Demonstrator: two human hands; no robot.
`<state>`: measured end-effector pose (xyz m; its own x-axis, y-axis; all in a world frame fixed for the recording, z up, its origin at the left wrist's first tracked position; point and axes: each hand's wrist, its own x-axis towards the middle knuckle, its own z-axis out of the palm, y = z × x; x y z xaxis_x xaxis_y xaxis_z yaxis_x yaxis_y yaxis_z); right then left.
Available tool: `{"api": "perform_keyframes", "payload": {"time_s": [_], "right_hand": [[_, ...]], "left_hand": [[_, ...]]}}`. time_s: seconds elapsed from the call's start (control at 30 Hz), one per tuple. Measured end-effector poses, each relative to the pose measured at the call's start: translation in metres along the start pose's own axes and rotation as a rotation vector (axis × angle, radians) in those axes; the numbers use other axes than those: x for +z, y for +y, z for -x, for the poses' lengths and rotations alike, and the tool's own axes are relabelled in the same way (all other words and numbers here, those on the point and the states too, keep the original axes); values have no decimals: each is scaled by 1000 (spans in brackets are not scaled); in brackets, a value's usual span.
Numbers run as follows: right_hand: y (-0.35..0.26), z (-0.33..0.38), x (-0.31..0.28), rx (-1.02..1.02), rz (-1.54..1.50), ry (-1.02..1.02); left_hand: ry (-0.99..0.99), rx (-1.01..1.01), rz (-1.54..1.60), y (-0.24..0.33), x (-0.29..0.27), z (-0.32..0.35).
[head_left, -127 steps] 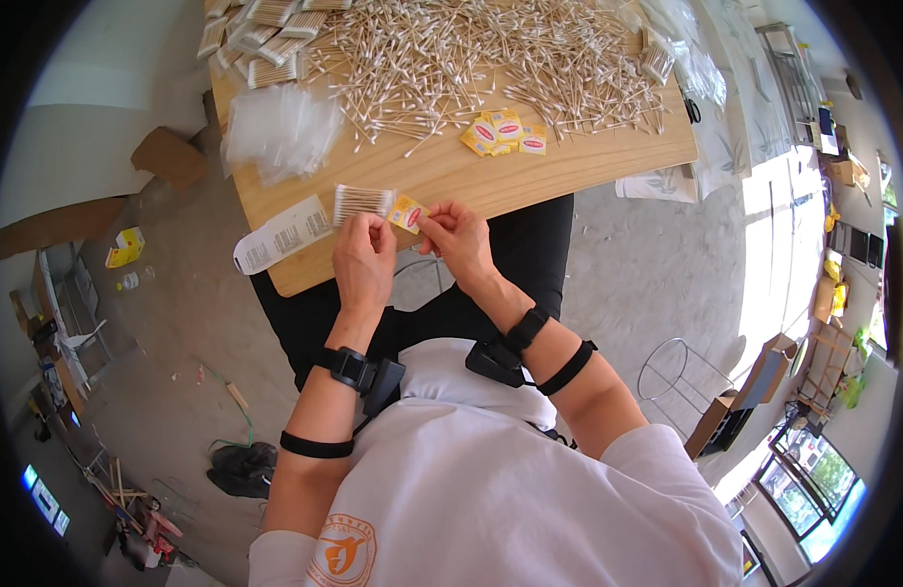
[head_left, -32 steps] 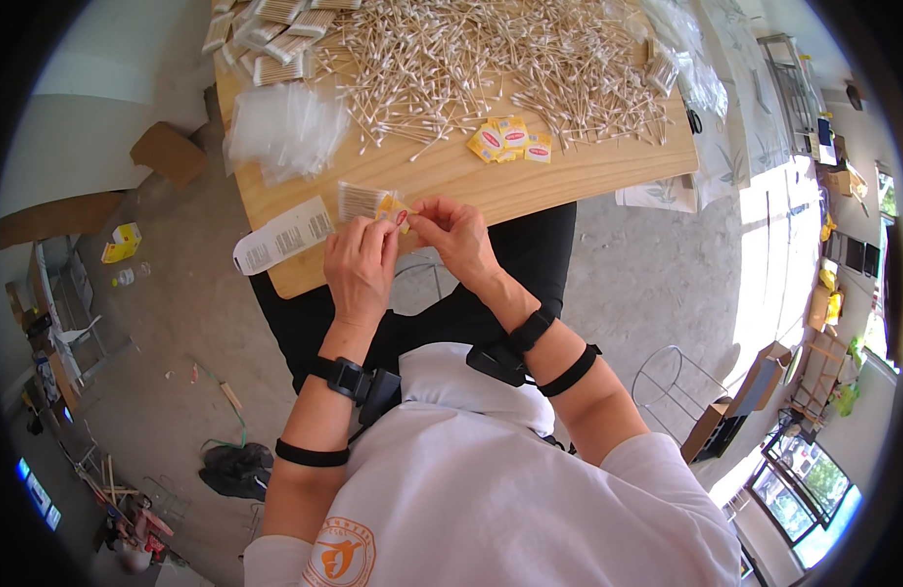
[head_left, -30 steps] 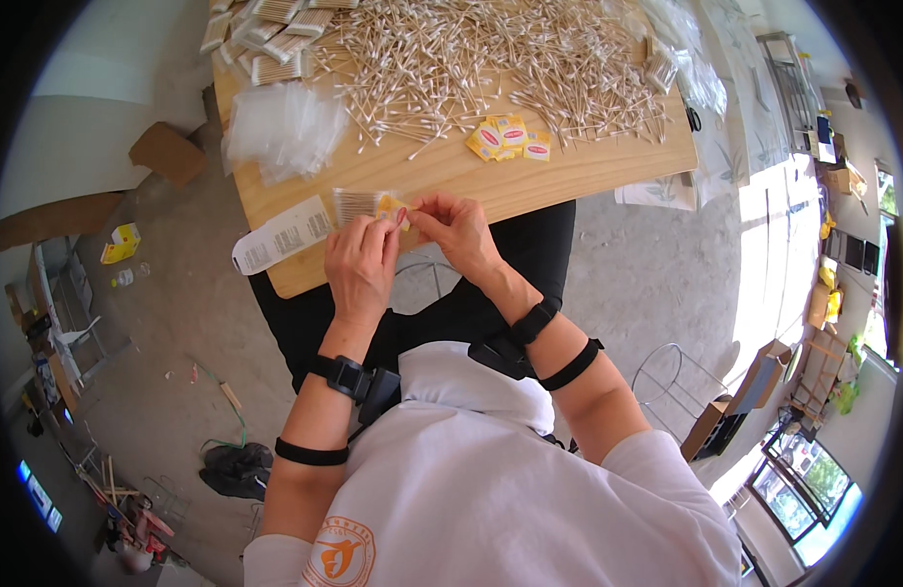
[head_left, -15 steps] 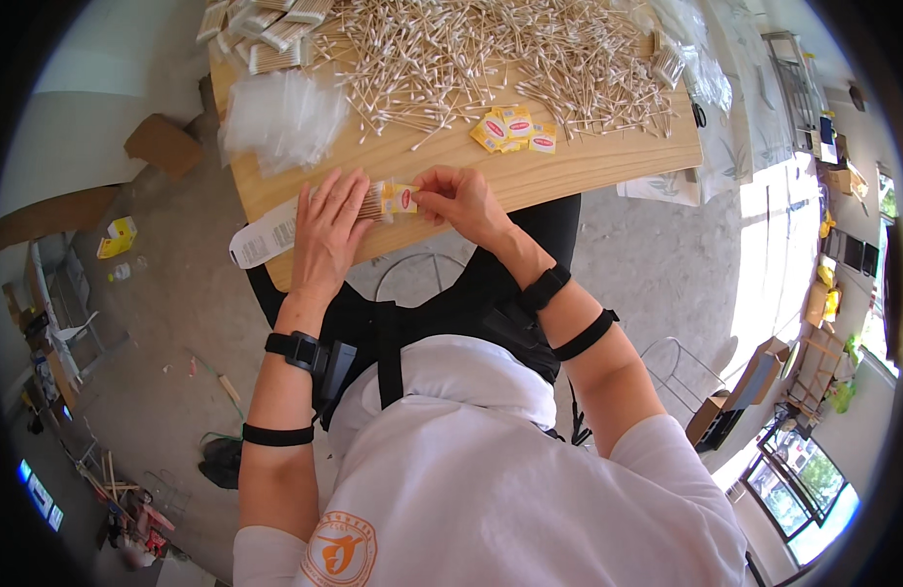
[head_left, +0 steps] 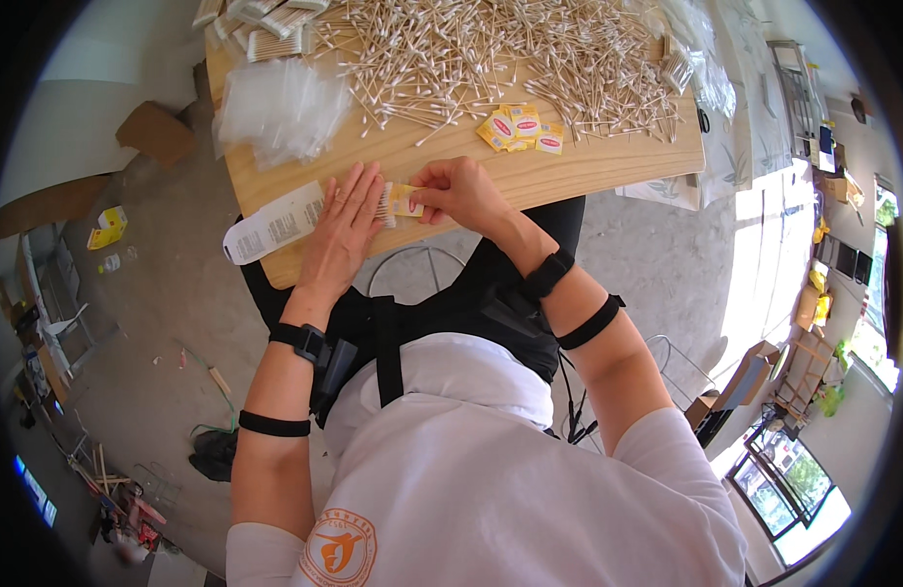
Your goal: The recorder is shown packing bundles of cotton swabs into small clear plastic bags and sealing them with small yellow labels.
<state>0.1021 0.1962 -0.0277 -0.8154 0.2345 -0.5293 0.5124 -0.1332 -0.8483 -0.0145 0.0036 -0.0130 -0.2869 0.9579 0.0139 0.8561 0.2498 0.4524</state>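
Note:
My left hand (head_left: pixel 342 223) lies flat near the table's front edge, fingers stretched out and together over a small row of cotton swabs (head_left: pixel 382 205). Only the swabs' white tips show past its fingertips; the rest is hidden under the palm. Right of the tips is a small yellow card (head_left: pixel 401 200) with a red oval, its right end pinched by the thumb and fingers of my right hand (head_left: pixel 461 196). From beneath my left hand a long white printed strip (head_left: pixel 272 227) with a rounded end sticks out to the left.
A large heap of loose cotton swabs (head_left: pixel 481 59) covers the far part of the table (head_left: pixel 530 181). Clear plastic bags (head_left: pixel 283 108) lie at the left, below bundled swabs (head_left: pixel 275 43). More yellow cards (head_left: pixel 518 127) lie right of centre. Clear film (head_left: pixel 711 78) hangs at the right edge.
My left hand has slid slightly right over the swabs, covering more of their sticks, and its fingers are straighter. More of the white strip shows. My right hand still pinches the yellow card.

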Motion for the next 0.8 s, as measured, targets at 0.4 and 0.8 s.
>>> {"api": "perform_keyframes", "payload": {"time_s": [0.4,0.8], "right_hand": [[6,15,26,-48,-148,111],[-9,-1,4,32,5,-109]], "left_hand": [[12,-1,53,0,2,1],[-8,14,109,-2,-2,1]]}}
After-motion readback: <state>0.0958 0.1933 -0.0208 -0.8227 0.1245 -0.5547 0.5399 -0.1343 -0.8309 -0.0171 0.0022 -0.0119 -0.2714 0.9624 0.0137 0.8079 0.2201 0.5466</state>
